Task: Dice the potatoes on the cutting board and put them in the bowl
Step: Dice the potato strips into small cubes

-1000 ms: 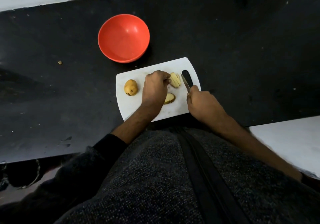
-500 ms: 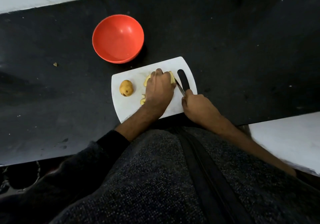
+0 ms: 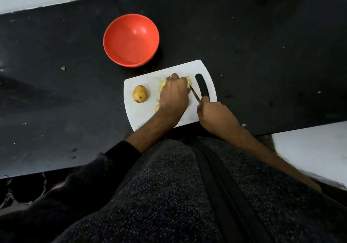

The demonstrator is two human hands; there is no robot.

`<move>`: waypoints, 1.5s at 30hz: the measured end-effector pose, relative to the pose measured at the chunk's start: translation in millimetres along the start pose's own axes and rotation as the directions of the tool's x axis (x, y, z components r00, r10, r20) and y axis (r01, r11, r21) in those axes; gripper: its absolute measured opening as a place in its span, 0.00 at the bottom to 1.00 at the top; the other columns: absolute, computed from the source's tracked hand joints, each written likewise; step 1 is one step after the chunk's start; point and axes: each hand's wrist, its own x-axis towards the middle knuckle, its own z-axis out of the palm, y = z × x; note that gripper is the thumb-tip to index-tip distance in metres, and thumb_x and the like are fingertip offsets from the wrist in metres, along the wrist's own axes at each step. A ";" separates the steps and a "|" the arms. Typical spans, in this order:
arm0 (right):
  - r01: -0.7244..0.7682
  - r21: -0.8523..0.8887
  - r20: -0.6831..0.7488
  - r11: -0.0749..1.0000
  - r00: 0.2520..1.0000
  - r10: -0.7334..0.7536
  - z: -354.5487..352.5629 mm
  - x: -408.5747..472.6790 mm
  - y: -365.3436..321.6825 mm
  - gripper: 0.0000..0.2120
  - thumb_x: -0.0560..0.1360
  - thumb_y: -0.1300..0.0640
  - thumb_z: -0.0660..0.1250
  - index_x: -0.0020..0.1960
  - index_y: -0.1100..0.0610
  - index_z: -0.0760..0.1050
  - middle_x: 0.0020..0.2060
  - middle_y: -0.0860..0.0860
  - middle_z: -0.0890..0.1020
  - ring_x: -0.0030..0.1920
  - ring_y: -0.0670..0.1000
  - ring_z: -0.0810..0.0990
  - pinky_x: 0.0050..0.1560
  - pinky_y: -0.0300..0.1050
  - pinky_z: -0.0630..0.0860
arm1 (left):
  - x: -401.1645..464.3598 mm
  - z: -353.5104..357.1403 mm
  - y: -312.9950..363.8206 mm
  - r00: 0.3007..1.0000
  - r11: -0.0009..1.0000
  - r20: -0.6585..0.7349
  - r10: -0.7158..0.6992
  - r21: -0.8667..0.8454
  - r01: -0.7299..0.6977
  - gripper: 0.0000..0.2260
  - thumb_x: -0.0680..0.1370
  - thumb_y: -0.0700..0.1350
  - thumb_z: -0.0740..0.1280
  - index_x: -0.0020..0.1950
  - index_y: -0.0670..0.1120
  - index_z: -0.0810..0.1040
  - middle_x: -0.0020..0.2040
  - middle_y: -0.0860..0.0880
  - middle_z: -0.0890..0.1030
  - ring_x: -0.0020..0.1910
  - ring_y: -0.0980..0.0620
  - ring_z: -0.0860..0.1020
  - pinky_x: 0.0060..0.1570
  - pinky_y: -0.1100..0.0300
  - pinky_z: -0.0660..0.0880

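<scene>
L hand (image 3: 173, 94) curled over cut potato (image 3: 188, 81) mid board (image 3: 174, 68), fingers gripping it. R hand (image 3: 212, 114) fingers closed round knife (image 3: 194, 94), tip at potato's right edge. Whole potato (image 3: 139, 96) on board's left, apart. Few cut bits (image 3: 157, 107) by L wrist. Red bowl (image 3: 131, 39) on black desk (image 3: 262, 45) beyond board, no pieces in it.
</scene>
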 end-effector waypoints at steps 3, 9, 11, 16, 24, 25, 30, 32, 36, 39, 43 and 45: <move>0.003 -0.007 -0.007 1.000 1.000 -0.003 3.6 0.7 2.7 0.08 0.83 0.53 0.52 0.49 0.57 0.61 0.44 0.62 0.79 0.44 0.66 0.80 0.38 0.51 0.68 | 1.0 0.1 1.4 1.000 0.998 -0.002 0.016 0.064 -0.015 0.07 0.79 0.36 0.64 0.54 0.38 0.80 0.56 0.39 0.77 0.55 0.42 0.75 0.48 0.51 0.76; 0.004 0.006 -0.032 1.000 0.999 -0.004 5.4 2.1 -0.2 0.08 0.83 0.52 0.52 0.49 0.56 0.61 0.36 0.55 0.70 0.42 0.65 0.79 0.37 0.51 0.67 | -5.7 -1.9 -7.5 0.997 0.990 0.039 0.069 0.121 -0.073 0.10 0.78 0.36 0.66 0.58 0.39 0.81 0.59 0.40 0.76 0.59 0.42 0.74 0.53 0.51 0.77; -0.001 0.003 -0.049 1.000 0.999 0.001 4.2 1.9 -2.3 0.07 0.83 0.52 0.52 0.49 0.55 0.61 0.36 0.54 0.69 0.41 0.64 0.78 0.37 0.51 0.66 | -6.0 -0.4 -8.4 0.998 0.995 0.023 0.055 0.085 -0.057 0.09 0.78 0.39 0.67 0.57 0.40 0.82 0.58 0.40 0.76 0.58 0.43 0.75 0.53 0.51 0.77; -0.017 -0.036 -0.102 0.999 0.995 0.013 -8.2 0.7 -5.9 0.07 0.84 0.53 0.52 0.50 0.56 0.59 0.42 0.60 0.77 0.44 0.65 0.79 0.38 0.51 0.66 | -2.8 0.4 -7.8 1.000 1.000 0.022 0.017 0.025 -0.018 0.09 0.77 0.35 0.66 0.54 0.40 0.83 0.55 0.40 0.77 0.54 0.43 0.76 0.50 0.54 0.74; 0.077 -0.039 -0.076 0.996 0.994 -0.080 -6.1 5.4 -9.7 0.08 0.84 0.52 0.51 0.50 0.56 0.60 0.44 0.60 0.80 0.44 0.64 0.81 0.37 0.49 0.65 | -4.3 -2.5 -4.1 0.999 0.996 0.008 0.042 0.075 -0.042 0.10 0.77 0.38 0.71 0.57 0.42 0.84 0.54 0.43 0.80 0.51 0.45 0.79 0.49 0.53 0.80; 0.080 -0.048 -0.078 0.996 0.993 -0.084 -5.6 5.4 -9.5 0.08 0.84 0.52 0.51 0.51 0.56 0.61 0.44 0.60 0.80 0.45 0.64 0.81 0.37 0.50 0.65 | -4.5 -3.3 -4.5 0.999 0.996 0.009 0.042 0.082 -0.043 0.10 0.76 0.38 0.71 0.57 0.42 0.83 0.54 0.43 0.80 0.51 0.45 0.79 0.49 0.53 0.80; 0.080 -0.234 -0.116 0.969 0.987 -0.109 2.3 7.1 -7.0 0.08 0.83 0.56 0.53 0.59 0.59 0.65 0.45 0.59 0.82 0.44 0.63 0.82 0.35 0.49 0.65 | -5.8 -5.8 -1.5 0.999 0.992 0.011 0.045 0.120 -0.046 0.10 0.77 0.37 0.70 0.58 0.42 0.82 0.56 0.42 0.80 0.51 0.45 0.80 0.49 0.54 0.79; 0.079 -0.298 -0.121 0.951 0.985 -0.119 4.0 8.3 -5.9 0.09 0.82 0.59 0.54 0.61 0.59 0.64 0.44 0.57 0.82 0.43 0.62 0.83 0.34 0.49 0.65 | -6.2 -5.5 -0.7 0.999 0.989 0.011 0.048 0.137 -0.049 0.10 0.78 0.37 0.69 0.59 0.42 0.82 0.56 0.42 0.80 0.52 0.44 0.80 0.49 0.54 0.79; 0.086 -0.315 -0.107 0.945 0.986 -0.125 5.9 9.7 -4.6 0.12 0.82 0.59 0.54 0.65 0.58 0.63 0.43 0.57 0.81 0.41 0.61 0.82 0.33 0.49 0.65 | -4.9 -6.2 -0.6 0.999 0.993 0.009 0.043 0.113 -0.044 0.10 0.77 0.37 0.70 0.57 0.43 0.83 0.55 0.43 0.80 0.51 0.45 0.80 0.49 0.54 0.80; 0.085 -0.300 -0.117 0.950 0.985 -0.125 3.0 10.7 -4.7 0.12 0.82 0.58 0.53 0.65 0.58 0.64 0.42 0.57 0.81 0.40 0.61 0.82 0.33 0.49 0.65 | -4.6 -7.7 1.2 0.999 0.994 0.021 0.039 0.106 -0.041 0.09 0.77 0.37 0.69 0.57 0.42 0.83 0.55 0.42 0.80 0.52 0.44 0.80 0.49 0.53 0.79; 0.092 -0.342 -0.125 0.935 0.982 -0.142 -2.4 9.3 -3.4 0.08 0.82 0.58 0.53 0.61 0.56 0.65 0.40 0.56 0.80 0.35 0.59 0.78 0.32 0.49 0.65 | -4.1 -8.7 3.4 0.999 0.994 0.012 0.037 0.104 -0.038 0.10 0.77 0.37 0.70 0.59 0.42 0.82 0.57 0.42 0.80 0.53 0.44 0.80 0.50 0.54 0.78; 0.084 -0.343 -0.129 0.936 0.982 -0.135 -3.1 8.9 -2.9 0.07 0.82 0.59 0.53 0.59 0.56 0.65 0.39 0.55 0.79 0.32 0.57 0.72 0.31 0.49 0.65 | -3.7 -8.7 4.6 0.999 0.994 0.013 0.031 0.104 -0.032 0.10 0.77 0.37 0.70 0.59 0.42 0.82 0.56 0.42 0.80 0.53 0.44 0.80 0.50 0.54 0.77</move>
